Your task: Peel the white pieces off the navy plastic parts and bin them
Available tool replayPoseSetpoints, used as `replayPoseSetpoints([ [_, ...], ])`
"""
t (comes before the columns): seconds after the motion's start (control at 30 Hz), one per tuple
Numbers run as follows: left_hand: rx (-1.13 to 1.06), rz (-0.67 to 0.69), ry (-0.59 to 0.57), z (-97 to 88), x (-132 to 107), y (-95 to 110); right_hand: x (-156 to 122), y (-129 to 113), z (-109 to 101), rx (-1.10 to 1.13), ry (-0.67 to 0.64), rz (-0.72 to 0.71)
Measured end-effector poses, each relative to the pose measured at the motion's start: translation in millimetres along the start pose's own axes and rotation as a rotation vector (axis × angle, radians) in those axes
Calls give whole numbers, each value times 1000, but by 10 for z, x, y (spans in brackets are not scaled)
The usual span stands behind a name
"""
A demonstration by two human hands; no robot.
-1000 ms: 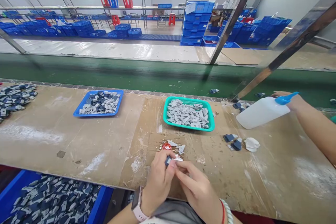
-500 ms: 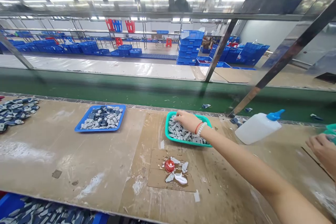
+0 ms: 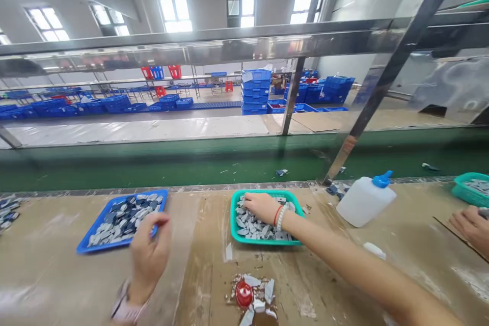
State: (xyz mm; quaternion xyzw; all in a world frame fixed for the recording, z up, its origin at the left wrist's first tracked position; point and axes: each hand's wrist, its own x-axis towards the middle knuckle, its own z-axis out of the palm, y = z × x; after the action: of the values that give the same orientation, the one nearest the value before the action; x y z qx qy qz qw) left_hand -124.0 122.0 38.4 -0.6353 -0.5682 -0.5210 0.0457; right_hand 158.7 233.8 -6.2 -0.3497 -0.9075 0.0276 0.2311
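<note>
The right hand point(image 3: 262, 208), grip narrow, sits among grey pieces point(image 3: 248, 226) in the teal tray point(image 3: 233, 224); the left hand point(image 3: 151, 249), grip narrow, hangs by the blue tray point(image 3: 100, 248), any hold unclear

No legible text (crate label point(image 3: 247, 77) too small).

Wooden workbench point(image 3: 49, 280) | blue tray of parts point(image 3: 99, 248) | teal tray of parts point(image 3: 260, 242) | white squeeze bottle point(image 3: 364, 204) | red cap point(image 3: 243, 293)

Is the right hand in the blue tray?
No, the right hand rests on grey pieces in the teal tray, away from the blue tray.
</note>
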Motion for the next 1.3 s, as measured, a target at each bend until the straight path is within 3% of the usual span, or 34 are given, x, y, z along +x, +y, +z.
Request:
replayPoseSetpoints([
  [0.13,-77,219,-380,1337,825,312,92,-51,84,-91,54,77],
  [0.2,-86,272,-507,1915,1066,547,134,-63,102,-142,62,109],
  [0.27,-89,294,-588,2334,1162,749,143,-79,87,-187,75,142],
  [0.4,-97,316,-715,2766,1148,976,113,-157,-20,-275,68,185],
  [0.5,-97,319,-794,2910,1158,1005,126,-238,-106,-315,30,198],
  [0.6,-82,298,-861,2930,1226,897,147,-284,-166,-311,-7,212],
  [0.67,-65,269,-892,2819,1269,756,138,-279,-185,-282,-38,215],
  [0.73,-57,224,-892,2559,1276,595,113,-255,-181,-243,-83,216],
  [0.8,-68,162,-845,2143,1209,454,95,-235,-154,-207,-150,228],
  [0.87,-87,84,-769,1607,1037,352,99,-239,-114,-183,-236,252],
  [1.0,-99,-109,-629,475,359,229,163,-285,-69,-155,-410,280],
  [1.1,-174,-364,-472,-176,-320,186,200,-268,-116,-146,-486,285],
  [1.2,-371,-618,-299,-538,-954,266,208,-196,-234,-149,-507,301],
  [1.3,-616,-803,-141,-614,-1396,486,188,-139,-422,-158,-479,332],
])
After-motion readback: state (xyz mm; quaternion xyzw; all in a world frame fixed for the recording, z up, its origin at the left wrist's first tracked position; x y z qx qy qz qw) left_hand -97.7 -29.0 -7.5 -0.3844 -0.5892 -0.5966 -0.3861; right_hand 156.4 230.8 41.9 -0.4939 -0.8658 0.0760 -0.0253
